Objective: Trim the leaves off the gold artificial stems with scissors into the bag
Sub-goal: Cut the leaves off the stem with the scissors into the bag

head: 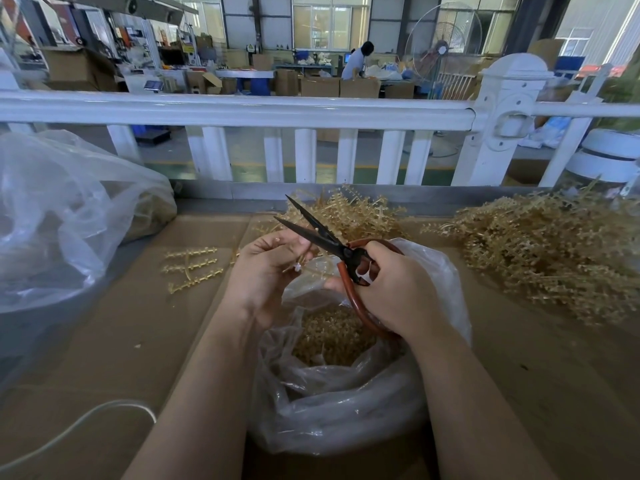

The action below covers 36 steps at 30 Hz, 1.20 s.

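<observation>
My right hand [394, 289] grips the red-handled scissors [332, 242], whose black blades are spread apart and point up and to the left. My left hand [266, 268] pinches a small gold stem piece [298, 263] just under the blades. Both hands hover above the open clear plastic bag [346, 403], which holds cut gold leaves [332, 337]. A gold stem bunch [346, 213] lies just behind the hands.
A large heap of gold stems [550, 251] covers the right of the cardboard-covered table [138, 341]. A trimmed gold stem [192, 266] lies left of my hands. A big clear bag [59, 216] sits far left, a white railing [242, 114] runs behind, and a white cable [79, 420] crosses front left.
</observation>
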Motion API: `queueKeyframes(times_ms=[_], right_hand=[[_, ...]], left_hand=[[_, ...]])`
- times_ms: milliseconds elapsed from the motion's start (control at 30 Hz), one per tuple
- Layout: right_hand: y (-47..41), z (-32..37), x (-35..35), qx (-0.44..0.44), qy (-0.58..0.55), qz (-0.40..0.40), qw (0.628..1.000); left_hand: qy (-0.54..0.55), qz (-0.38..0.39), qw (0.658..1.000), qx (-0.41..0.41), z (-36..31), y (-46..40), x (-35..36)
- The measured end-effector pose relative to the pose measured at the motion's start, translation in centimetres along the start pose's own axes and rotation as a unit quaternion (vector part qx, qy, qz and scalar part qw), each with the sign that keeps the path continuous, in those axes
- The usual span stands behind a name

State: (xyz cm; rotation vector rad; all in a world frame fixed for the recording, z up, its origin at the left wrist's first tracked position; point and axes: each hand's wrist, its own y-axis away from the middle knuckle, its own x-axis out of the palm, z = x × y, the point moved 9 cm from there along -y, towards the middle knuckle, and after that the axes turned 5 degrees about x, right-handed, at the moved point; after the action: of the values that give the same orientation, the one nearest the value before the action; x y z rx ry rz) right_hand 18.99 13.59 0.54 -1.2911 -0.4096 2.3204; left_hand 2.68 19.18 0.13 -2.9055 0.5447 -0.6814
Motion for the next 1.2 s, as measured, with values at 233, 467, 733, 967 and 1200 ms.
queueKeyframes(times_ms=[233,467,733,967,1200], right_hand=[[0.15,0.54,-0.79,-0.011,0.015,-0.038,0.999],[0.23,0.63,-0.86,-0.007,0.002,-0.036,0.999],[0.26,0.83,-0.91,-0.012,0.003,-0.036,0.999],[0.21,0.76,-0.93,-0.017,0.006,-0.041,0.999],[0.16,0.26,-0.15,0.026,-0.042,-0.004,0.999]], left_hand=[[0.002,0.001,1.000,-0.005,0.11,0.04,-0.05],[-0.002,0.000,1.000,-0.009,0.20,0.01,-0.04],[-0.002,0.001,1.000,-0.011,0.41,-0.15,-0.15],[-0.007,-0.002,1.000,-0.011,0.58,-0.21,-0.33],[0.000,-0.021,1.000,-0.016,0.55,-0.18,-0.36]])
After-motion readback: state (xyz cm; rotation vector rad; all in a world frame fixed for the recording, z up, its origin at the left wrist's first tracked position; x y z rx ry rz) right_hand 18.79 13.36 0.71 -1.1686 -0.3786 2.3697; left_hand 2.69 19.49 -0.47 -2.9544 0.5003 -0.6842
